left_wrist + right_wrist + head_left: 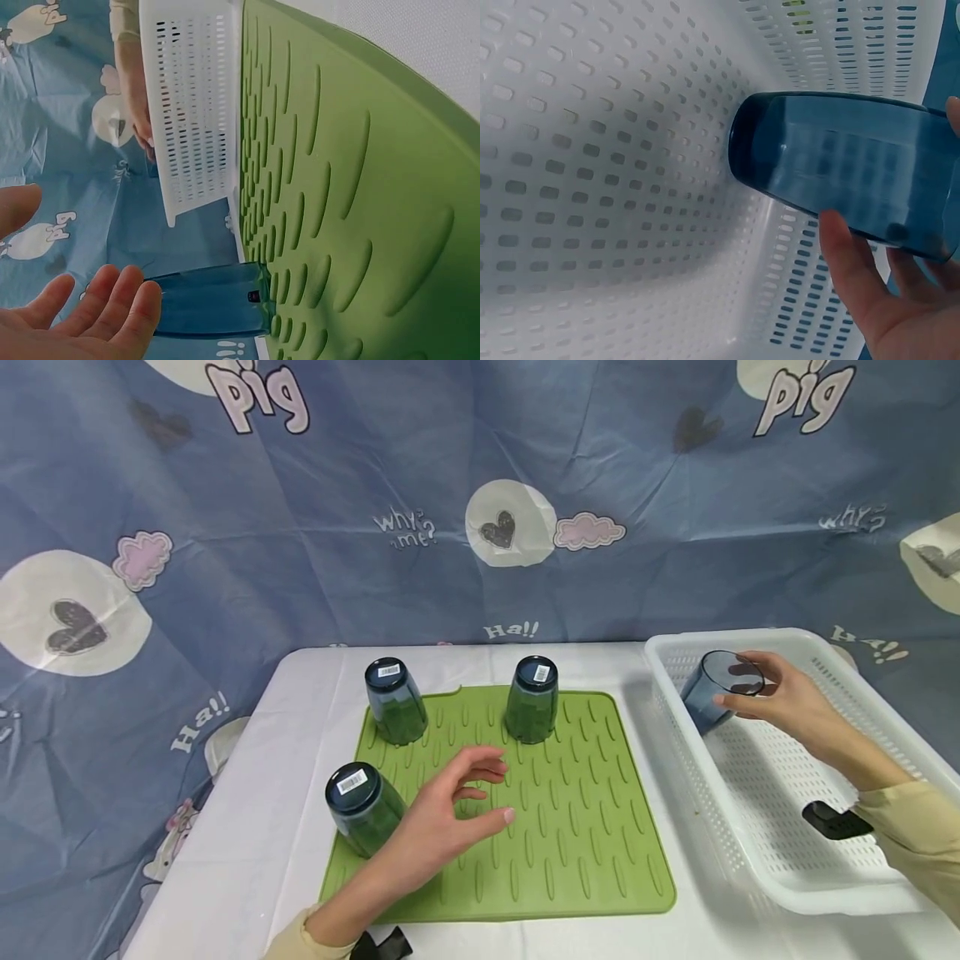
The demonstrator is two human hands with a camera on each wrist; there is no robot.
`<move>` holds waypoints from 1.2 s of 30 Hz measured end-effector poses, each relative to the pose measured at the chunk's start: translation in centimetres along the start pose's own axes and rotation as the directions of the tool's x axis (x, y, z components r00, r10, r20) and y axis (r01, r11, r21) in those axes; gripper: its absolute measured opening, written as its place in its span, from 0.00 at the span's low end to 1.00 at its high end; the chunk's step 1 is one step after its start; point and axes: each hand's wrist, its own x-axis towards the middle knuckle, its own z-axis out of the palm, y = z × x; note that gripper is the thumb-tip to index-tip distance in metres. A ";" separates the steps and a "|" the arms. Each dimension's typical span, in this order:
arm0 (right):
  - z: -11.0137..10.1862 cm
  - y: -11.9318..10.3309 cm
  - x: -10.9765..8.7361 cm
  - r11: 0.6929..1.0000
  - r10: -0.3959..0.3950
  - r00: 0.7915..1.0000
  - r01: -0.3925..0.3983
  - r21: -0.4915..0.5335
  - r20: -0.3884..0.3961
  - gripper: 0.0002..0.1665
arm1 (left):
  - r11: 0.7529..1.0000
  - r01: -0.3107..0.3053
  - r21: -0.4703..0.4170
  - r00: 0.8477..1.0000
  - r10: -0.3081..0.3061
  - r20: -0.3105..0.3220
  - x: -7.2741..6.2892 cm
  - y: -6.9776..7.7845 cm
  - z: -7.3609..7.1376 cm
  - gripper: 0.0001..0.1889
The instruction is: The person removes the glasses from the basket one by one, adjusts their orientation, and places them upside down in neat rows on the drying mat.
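My right hand [798,702] grips a blue drinking glass [701,697] near its open rim, inside the white basket [780,785]. The glass leans with its mouth up; in the right wrist view its base [754,142] is close to the basket's perforated floor, thumb and fingers around the upper end. Over the green drying mat [577,827] my left hand [438,827] hovers, fingers apart and loosely bent, holding nothing. Three similar glasses stand upside down on the mat: one back left [395,702], one back middle [532,702], one front left [365,810], partly behind my left forearm.
The basket's raised left rim [693,777] runs between the mat and the held glass. Mat and basket lie on a white cloth [217,827]. A blue printed curtain [420,460] hangs behind the table.
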 end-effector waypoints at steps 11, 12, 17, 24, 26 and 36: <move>-1.1 -0.3 -0.9 0.997 -0.037 0.990 0.028 -0.072 -0.133 0.46 | 1.000 -0.017 0.001 1.000 0.017 0.009 0.6 0.1 0.7 0.31; -1.2 -0.5 -1.1 0.995 -0.047 0.987 0.033 -0.091 -0.154 0.47 | 1.000 -0.021 0.002 1.000 0.021 0.012 0.7 0.1 0.7 0.31; -2.0 -1.5 -2.2 0.984 -0.071 0.971 0.030 -0.176 -0.230 0.48 | 0.999 -0.036 0.011 0.999 0.036 0.028 1.0 0.1 1.1 0.32; -2.7 -2.5 -3.5 0.988 -0.022 0.963 -0.019 -0.150 -0.267 0.50 | 0.999 -0.034 0.010 0.999 0.033 0.041 1.3 0.3 1.5 0.33; -2.7 -2.7 -3.8 0.990 -0.028 0.958 -0.013 -0.141 -0.286 0.49 | 0.999 -0.035 0.005 0.998 0.034 0.043 1.4 0.3 1.6 0.33; -2.8 -3.6 -4.9 0.997 -0.054 0.936 0.029 -0.076 -0.347 0.45 | 0.999 -0.042 0.023 0.998 0.041 0.048 1.7 0.2 1.9 0.35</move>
